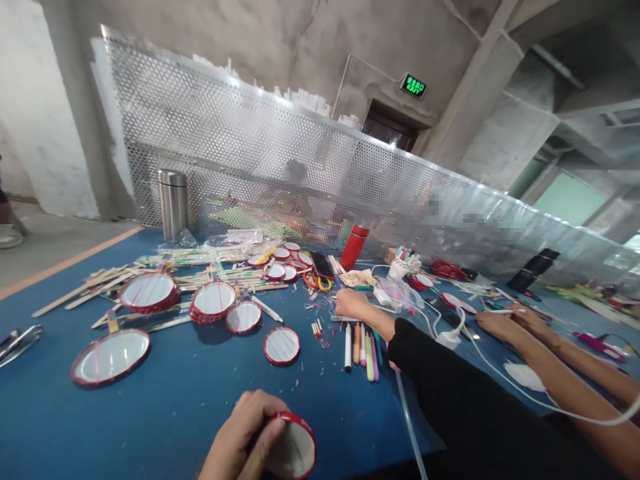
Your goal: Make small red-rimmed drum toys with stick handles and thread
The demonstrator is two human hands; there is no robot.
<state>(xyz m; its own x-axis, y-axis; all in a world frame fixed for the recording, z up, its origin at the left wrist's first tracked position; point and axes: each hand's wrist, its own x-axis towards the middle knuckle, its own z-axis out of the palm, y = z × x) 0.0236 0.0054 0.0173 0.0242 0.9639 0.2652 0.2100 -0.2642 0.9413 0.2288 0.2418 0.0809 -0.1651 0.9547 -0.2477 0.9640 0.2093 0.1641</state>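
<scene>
Near the bottom edge my left hand (250, 433) grips a small round red-rimmed disc (295, 450) with a pale face, tilted on its side, thumb in front and fingers behind. My right hand (353, 305) is stretched forward over the table among small scraps, its fingers closed; whatever they hold is hidden. Just nearer than it lies a row of marker pens (363, 347). Another red-rimmed disc (281, 345) lies flat between my hands. Small wooden pieces (317, 328) are left of the right hand.
More red-rimmed discs (150, 291) and wooden sticks (95, 283) cover the left side. A steel flask (173, 207) and red bottle (355, 247) stand near the perforated metal screen (250, 140). White cables (480, 347) run along the right, beside another person's hands (500, 325).
</scene>
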